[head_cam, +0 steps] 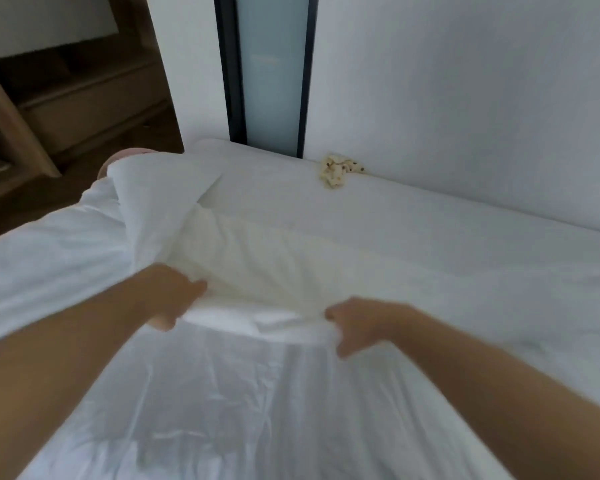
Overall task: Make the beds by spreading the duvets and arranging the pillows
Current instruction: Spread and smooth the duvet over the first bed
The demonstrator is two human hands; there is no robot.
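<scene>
At the bottom of the frame, the rumpled white fabric duvet (222,393) is seen lying across the near side of the bed, and its folded upper edge is gripped at centre by both hands. The left hand (175,296), left of centre, is curled round the fold, fingers tucked under; the right hand (355,325), just right of centre, is closed on the same edge, cloth pinched in its bent fingers. Between and beyond the hands a creamier turned-back layer is shown, bunched toward the upper left, where a thick heap is piled at the bed's corner; whether a pillow is hidden in it cannot be told. The spreading step is judged to be in hand, with much of it left: the smooth white-sheeted mattress (430,230) at the right is uncovered. A pull of the held edge toward the upper right and the wall is called for next, both grips kept firm so the heap is drawn flat. Farther back, a small crumpled cream cloth with brown spots (340,169) is lying against the wall, and a dark-framed frosted glass panel (274,74) is standing behind.
</scene>
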